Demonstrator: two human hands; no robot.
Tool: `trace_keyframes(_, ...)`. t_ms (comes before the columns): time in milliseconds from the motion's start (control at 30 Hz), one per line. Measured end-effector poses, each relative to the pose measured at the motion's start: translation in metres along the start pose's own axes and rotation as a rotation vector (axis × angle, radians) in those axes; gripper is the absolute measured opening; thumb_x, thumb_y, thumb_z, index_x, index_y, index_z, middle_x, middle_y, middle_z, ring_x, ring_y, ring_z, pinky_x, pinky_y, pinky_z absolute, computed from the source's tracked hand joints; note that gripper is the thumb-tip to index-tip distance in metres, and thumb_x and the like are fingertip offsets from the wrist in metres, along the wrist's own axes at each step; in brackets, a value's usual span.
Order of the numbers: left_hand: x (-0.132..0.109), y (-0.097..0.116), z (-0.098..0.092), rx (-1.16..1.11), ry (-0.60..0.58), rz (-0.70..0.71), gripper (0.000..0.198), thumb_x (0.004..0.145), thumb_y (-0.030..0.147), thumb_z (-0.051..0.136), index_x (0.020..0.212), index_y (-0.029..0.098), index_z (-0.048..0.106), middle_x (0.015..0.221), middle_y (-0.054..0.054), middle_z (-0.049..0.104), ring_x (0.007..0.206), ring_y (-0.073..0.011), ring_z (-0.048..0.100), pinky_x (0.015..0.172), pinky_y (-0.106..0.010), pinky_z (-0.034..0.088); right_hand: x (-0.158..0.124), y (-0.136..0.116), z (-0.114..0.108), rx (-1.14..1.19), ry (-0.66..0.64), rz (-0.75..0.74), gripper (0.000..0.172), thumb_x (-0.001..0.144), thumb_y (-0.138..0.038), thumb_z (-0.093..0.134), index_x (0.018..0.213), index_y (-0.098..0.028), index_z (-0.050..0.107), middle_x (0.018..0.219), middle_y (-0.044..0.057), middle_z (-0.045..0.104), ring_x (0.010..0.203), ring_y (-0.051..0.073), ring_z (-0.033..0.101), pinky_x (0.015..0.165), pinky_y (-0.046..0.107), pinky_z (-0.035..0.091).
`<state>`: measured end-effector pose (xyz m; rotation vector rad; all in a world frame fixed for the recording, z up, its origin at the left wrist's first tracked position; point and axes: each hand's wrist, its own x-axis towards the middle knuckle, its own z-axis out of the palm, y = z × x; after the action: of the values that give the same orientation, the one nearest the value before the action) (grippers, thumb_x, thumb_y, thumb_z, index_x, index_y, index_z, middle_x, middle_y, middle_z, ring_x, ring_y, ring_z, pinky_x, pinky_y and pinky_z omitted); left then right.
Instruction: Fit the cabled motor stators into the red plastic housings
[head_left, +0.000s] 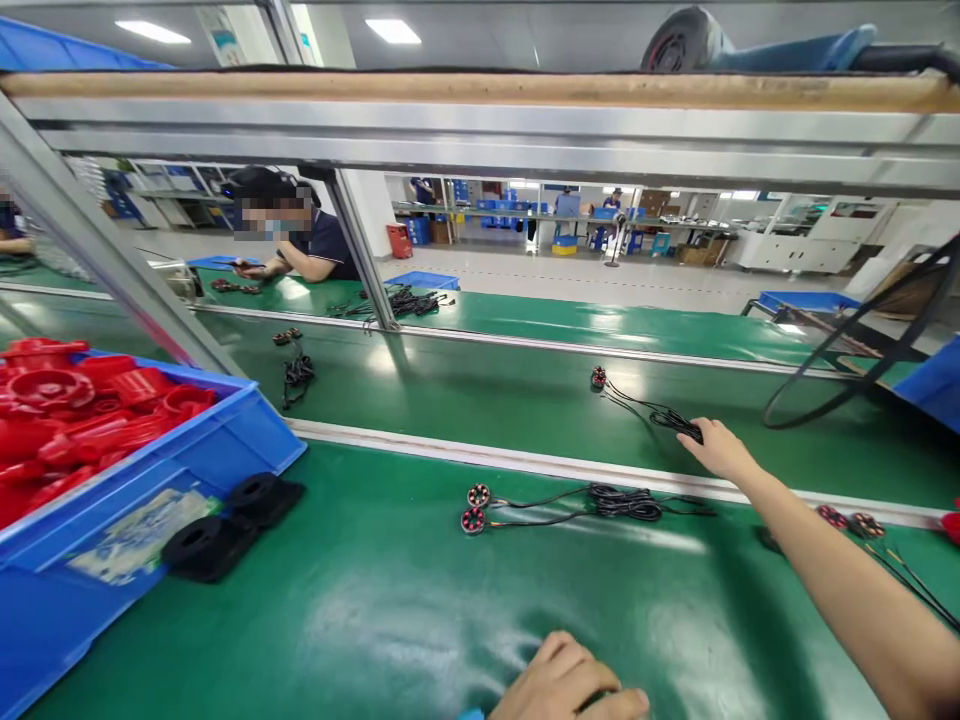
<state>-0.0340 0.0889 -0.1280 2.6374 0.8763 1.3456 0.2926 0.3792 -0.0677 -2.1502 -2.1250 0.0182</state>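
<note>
My right hand [718,448] reaches over the white rail, its fingers closed on a black cable bundle [671,420] on the green strip behind. Thin wires run from that bundle left to a small round motor part [598,378]. My left hand [570,685] rests low at the bottom edge over the green mat, fingers curled; whether it holds anything is hidden. Between the hands and the rail lie two ring-shaped motor parts [472,519], wired to a coiled black cable [625,502]. More motor parts [866,524] with wires lie beyond my right forearm.
A blue crate [247,425] of red plastic parts [97,400] stands at left, black blocks [206,545] beside it. Another motor with cable [298,370] lies behind the rail [450,460]. A co-worker [330,240] sits across. A metal frame [480,135] crosses above; a black hose [847,390] loops at right.
</note>
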Motion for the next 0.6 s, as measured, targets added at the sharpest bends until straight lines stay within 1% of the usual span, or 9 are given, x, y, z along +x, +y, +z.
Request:
trace_keyframes(67,0.009,0.002,-0.010,-0.033,0.032,0.054,0.021,0.104,0.021,0.045,0.121,0.019,0.057,0.085,0.001,0.066,0.076,-0.0115,0.056,0.074,-0.028,0.040,-0.015,-0.012,-0.002,0.021,-0.004,-0.040,0.052,0.094,-0.049,0.045,0.130,-0.013,0.055,0.118,0.016,0.056,0.101,0.030,0.060,0.087,0.039,0.049)
trace_keyframes(167,0.018,0.006,-0.022,-0.054,-0.014,0.107,0.022,0.105,0.022,0.043,0.120,0.016,0.057,0.088,0.000,0.066,0.079,-0.0121,0.056,0.079,-0.029,0.039,-0.034,-0.033,0.003,0.066,-0.005,-0.121,0.049,0.095,-0.046,0.045,0.133,-0.016,0.053,0.119,0.013,0.056,0.104,0.026,0.059,0.092,0.035,0.048)
trace_keyframes(233,0.017,0.008,-0.024,-0.050,-0.063,0.116,0.027,0.107,0.028,0.037,0.120,0.016,0.057,0.089,-0.001,0.065,0.079,-0.0132,0.056,0.079,-0.030,0.038,-0.044,-0.047,0.011,0.094,0.000,-0.165,0.048,0.096,-0.042,0.044,0.135,-0.016,0.051,0.120,0.013,0.054,0.105,0.024,0.059,0.094,0.034,0.047)
trace_keyframes(333,0.011,0.006,-0.023,-0.042,-0.092,0.115,0.045,0.107,0.043,0.024,0.121,0.015,0.056,0.092,-0.003,0.065,0.079,-0.0150,0.055,0.078,-0.032,0.037,-0.057,-0.059,0.023,0.117,0.019,-0.200,0.046,0.096,-0.038,0.044,0.135,-0.014,0.050,0.122,0.014,0.053,0.107,0.025,0.058,0.093,0.035,0.047)
trace_keyframes(367,0.009,0.005,-0.023,-0.039,-0.095,0.114,0.050,0.106,0.048,0.021,0.121,0.015,0.055,0.093,-0.004,0.065,0.079,-0.0155,0.054,0.078,-0.033,0.037,-0.061,-0.060,0.026,0.120,0.031,-0.204,0.045,0.096,-0.037,0.044,0.134,-0.014,0.050,0.122,0.015,0.052,0.109,0.027,0.056,0.094,0.036,0.047)
trace_keyframes(433,0.008,0.004,-0.024,-0.034,-0.112,0.109,0.053,0.105,0.052,0.019,0.123,0.016,0.054,0.095,-0.004,0.064,0.082,-0.0161,0.055,0.078,-0.033,0.037,-0.072,-0.059,0.031,0.120,0.056,-0.207,0.044,0.095,-0.037,0.044,0.131,-0.013,0.051,0.120,0.016,0.053,0.113,0.030,0.053,0.096,0.040,0.046)
trace_keyframes(500,0.008,0.004,-0.026,-0.035,-0.137,0.106,0.052,0.105,0.052,0.019,0.123,0.016,0.052,0.097,-0.004,0.064,0.083,-0.0165,0.055,0.079,-0.034,0.037,-0.085,-0.055,0.032,0.118,0.071,-0.205,0.043,0.095,-0.038,0.043,0.127,-0.012,0.052,0.117,0.016,0.054,0.113,0.031,0.052,0.097,0.043,0.045)
trace_keyframes(600,0.008,0.005,-0.027,-0.037,-0.161,0.116,0.054,0.105,0.052,0.016,0.124,0.016,0.052,0.097,-0.004,0.064,0.082,-0.0165,0.054,0.077,-0.035,0.037,-0.108,-0.046,0.033,0.119,0.074,-0.197,0.043,0.096,-0.042,0.038,0.125,-0.013,0.051,0.116,0.015,0.055,0.111,0.029,0.053,0.098,0.042,0.045)
